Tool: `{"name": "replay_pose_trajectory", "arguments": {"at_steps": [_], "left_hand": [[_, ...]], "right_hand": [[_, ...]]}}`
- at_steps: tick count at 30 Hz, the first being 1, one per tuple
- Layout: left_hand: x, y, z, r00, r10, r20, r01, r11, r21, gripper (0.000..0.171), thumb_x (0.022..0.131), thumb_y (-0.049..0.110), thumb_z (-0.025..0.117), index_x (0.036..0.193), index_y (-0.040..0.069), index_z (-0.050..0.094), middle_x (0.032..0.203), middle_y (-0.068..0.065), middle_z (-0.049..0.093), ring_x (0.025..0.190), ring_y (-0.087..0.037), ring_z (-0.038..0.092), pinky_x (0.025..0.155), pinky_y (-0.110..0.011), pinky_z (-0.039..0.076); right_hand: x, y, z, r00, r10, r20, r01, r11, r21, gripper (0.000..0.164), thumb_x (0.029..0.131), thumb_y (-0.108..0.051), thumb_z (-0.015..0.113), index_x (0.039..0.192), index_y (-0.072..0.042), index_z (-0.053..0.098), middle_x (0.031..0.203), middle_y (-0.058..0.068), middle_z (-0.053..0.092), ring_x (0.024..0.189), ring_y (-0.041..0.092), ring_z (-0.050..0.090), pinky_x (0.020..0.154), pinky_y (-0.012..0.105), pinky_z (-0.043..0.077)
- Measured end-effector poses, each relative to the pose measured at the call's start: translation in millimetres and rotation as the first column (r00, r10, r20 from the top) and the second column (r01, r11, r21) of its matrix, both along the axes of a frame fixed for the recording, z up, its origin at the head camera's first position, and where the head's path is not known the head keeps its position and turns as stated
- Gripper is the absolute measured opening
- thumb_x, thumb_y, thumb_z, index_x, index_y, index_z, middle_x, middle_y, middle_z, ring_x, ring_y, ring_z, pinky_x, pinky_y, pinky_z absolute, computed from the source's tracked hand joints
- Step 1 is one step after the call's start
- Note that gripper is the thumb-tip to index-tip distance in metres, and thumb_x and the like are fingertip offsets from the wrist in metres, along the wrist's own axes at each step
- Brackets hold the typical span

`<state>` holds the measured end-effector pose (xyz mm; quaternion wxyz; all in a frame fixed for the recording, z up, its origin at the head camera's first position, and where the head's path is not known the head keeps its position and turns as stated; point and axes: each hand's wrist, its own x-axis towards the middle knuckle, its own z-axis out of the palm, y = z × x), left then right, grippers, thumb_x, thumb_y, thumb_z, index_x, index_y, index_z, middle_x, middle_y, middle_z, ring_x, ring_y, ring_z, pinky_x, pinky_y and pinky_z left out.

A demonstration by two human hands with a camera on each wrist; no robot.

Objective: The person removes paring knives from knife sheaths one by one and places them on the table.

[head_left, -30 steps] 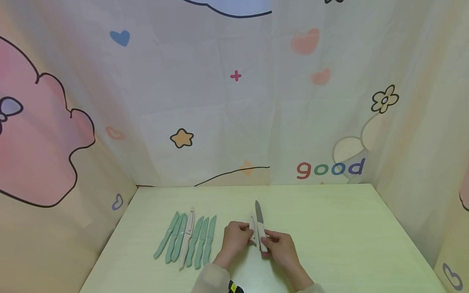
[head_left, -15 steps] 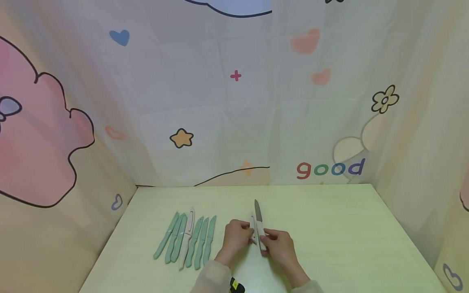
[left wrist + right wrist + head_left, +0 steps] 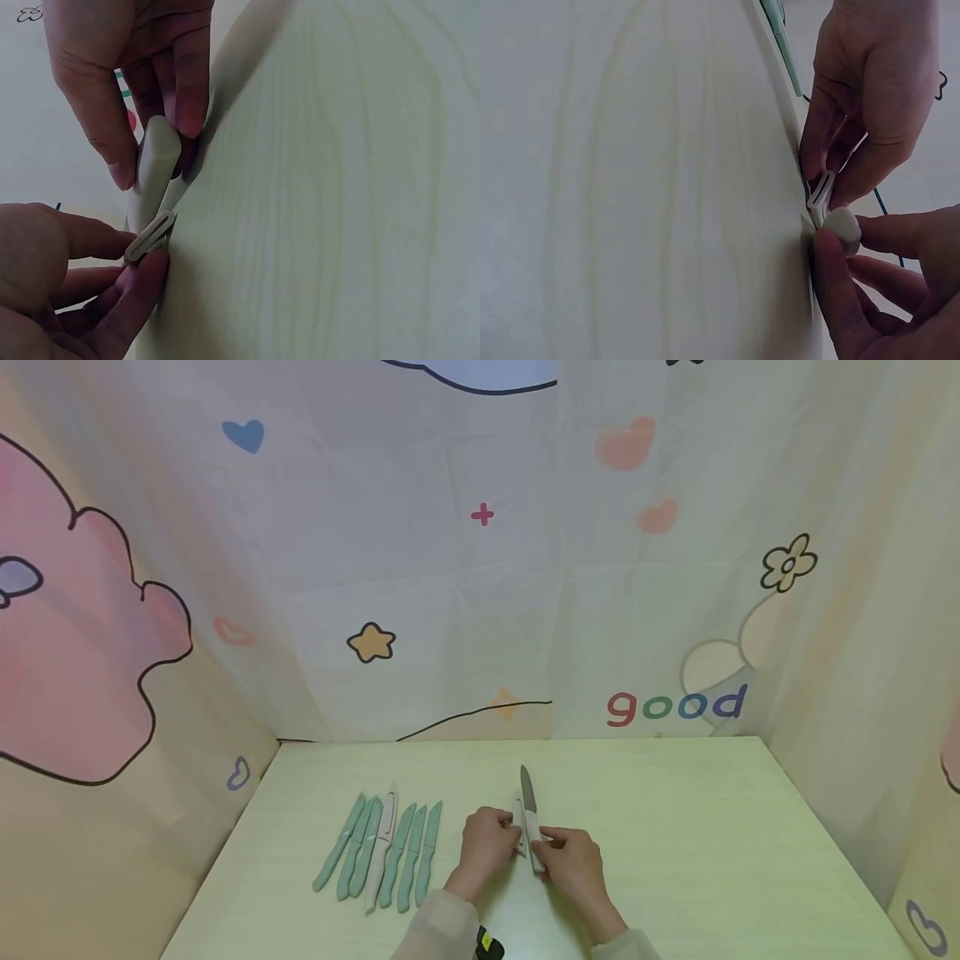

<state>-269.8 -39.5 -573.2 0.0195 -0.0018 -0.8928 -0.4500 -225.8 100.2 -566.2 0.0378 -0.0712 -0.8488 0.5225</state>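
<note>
My left hand (image 3: 486,847) pinches a white knife sheath (image 3: 519,818) between thumb and fingers; its slotted open end (image 3: 150,236) faces the left wrist camera. Beside it, my right hand (image 3: 573,860) grips the white handle (image 3: 533,835) of a paring knife. That knife's grey blade (image 3: 528,789) is bare and points away from me. Sheath and knife lie side by side, nearly parallel, close over the table. In the right wrist view the rounded handle end (image 3: 844,229) sits right at the sheath's mouth (image 3: 822,191). My fingers hide part of both.
Left of my hands, several green knives (image 3: 410,860) lie in a row on the pale wooden table (image 3: 675,843). Among them is one whitish knife (image 3: 381,852) with its blade covered by a slotted sheath. A printed curtain (image 3: 450,568) stands behind the table.
Both hands have shifted very slightly away from me, with the knife and sheath still held side by side. The row of knives has stayed put.
</note>
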Motion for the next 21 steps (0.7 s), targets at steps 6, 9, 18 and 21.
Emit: {"name": "replay_pose_trajectory", "arguments": {"at_steps": [6, 9, 18, 21], "left_hand": [[-1.7, 4, -1.7, 1.000, -0.009, -0.015, 0.009, 0.999, -0.036, 0.016, 0.080, 0.008, 0.067, 0.093, 0.007, 0.077, 0.048, 0.007, 0.053, 0.040, -0.007, 0.045, 0.035, -0.019, 0.032], [-3.2, 5, -2.2, 1.000, -0.011, -0.024, 0.010, 0.998, -0.058, 0.010, 0.081, 0.009, 0.067, 0.086, 0.008, 0.076, 0.048, 0.007, 0.047, 0.041, -0.007, 0.041, 0.035, -0.019, 0.029], [-7.2, 8, -3.8, 0.999, -0.028, -0.025, 0.026, 0.998, -0.062, 0.023, 0.084, 0.011, 0.067, 0.104, 0.003, 0.074, 0.049, 0.005, 0.047, 0.040, -0.007, 0.042, 0.034, -0.018, 0.030], [-9.1, 8, -5.3, 0.999, -0.035, -0.026, 0.033, 0.997, -0.065, 0.025, 0.086, 0.012, 0.067, 0.108, 0.003, 0.073, 0.051, 0.004, 0.053, 0.040, -0.007, 0.046, 0.034, -0.019, 0.034]], "right_hand": [[-3.0, 1, 0.2, 1.000, -0.023, 0.001, 0.023, 0.997, 0.068, 0.029, 0.083, -0.013, 0.071, 0.110, -0.003, 0.072, 0.080, 0.007, 0.072, 0.045, 0.011, 0.057, 0.044, 0.026, 0.047], [-5.2, 0, -0.6, 1.000, -0.028, 0.005, 0.027, 0.997, 0.078, 0.029, 0.083, -0.013, 0.070, 0.110, -0.002, 0.072, 0.080, 0.007, 0.071, 0.045, 0.011, 0.056, 0.043, 0.026, 0.047], [-10.3, 2, -0.9, 1.000, -0.011, 0.028, 0.009, 0.997, 0.076, 0.028, 0.084, -0.014, 0.069, 0.110, -0.003, 0.072, 0.077, 0.005, 0.068, 0.045, 0.011, 0.056, 0.046, 0.025, 0.046], [-11.6, 3, 0.4, 0.999, 0.002, 0.045, -0.004, 0.998, 0.064, 0.029, 0.086, -0.014, 0.067, 0.112, -0.002, 0.071, 0.070, 0.003, 0.066, 0.044, 0.012, 0.056, 0.046, 0.025, 0.043]]}}
